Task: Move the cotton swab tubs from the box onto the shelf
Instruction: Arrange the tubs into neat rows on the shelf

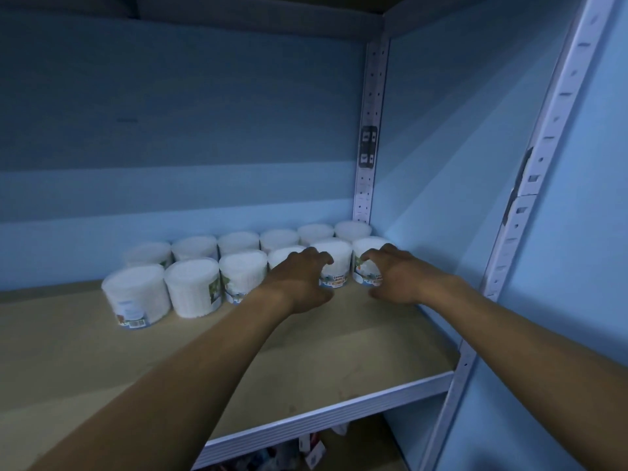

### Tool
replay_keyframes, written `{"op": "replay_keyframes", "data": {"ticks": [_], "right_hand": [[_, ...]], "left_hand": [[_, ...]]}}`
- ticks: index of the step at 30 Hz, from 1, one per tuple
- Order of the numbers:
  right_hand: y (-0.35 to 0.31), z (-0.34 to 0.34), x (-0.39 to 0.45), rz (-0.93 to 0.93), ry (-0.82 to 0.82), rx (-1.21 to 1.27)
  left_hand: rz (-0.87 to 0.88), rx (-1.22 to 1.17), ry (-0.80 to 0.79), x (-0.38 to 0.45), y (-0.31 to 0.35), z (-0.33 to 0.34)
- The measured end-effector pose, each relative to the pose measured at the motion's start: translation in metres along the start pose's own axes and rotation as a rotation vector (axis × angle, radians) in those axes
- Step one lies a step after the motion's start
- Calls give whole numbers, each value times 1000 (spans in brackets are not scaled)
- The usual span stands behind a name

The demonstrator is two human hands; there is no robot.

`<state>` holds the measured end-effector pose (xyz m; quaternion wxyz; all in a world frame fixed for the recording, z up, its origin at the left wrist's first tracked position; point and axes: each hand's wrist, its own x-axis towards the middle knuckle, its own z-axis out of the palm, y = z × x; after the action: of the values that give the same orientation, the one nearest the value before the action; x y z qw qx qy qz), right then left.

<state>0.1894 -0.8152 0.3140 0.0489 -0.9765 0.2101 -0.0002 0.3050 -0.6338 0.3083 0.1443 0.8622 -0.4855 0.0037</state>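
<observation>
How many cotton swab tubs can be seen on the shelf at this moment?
12 tubs on the shelf: six in the back row, six in the front row. The left hand partly covers one; the right hand touches the rightmost.

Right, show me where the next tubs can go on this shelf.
Bare board runs across the front, between the front row of tubs and the shelf edge, and left of the end tub. The back right corner is packed two rows deep.
</observation>
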Motion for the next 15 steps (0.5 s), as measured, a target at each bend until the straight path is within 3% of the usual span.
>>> {"op": "replay_keyframes", "data": {"ticks": [15], "right_hand": [[23, -7, 75, 23, -28, -58]], "left_hand": [[-4, 171, -92, 100, -3, 5]]}}
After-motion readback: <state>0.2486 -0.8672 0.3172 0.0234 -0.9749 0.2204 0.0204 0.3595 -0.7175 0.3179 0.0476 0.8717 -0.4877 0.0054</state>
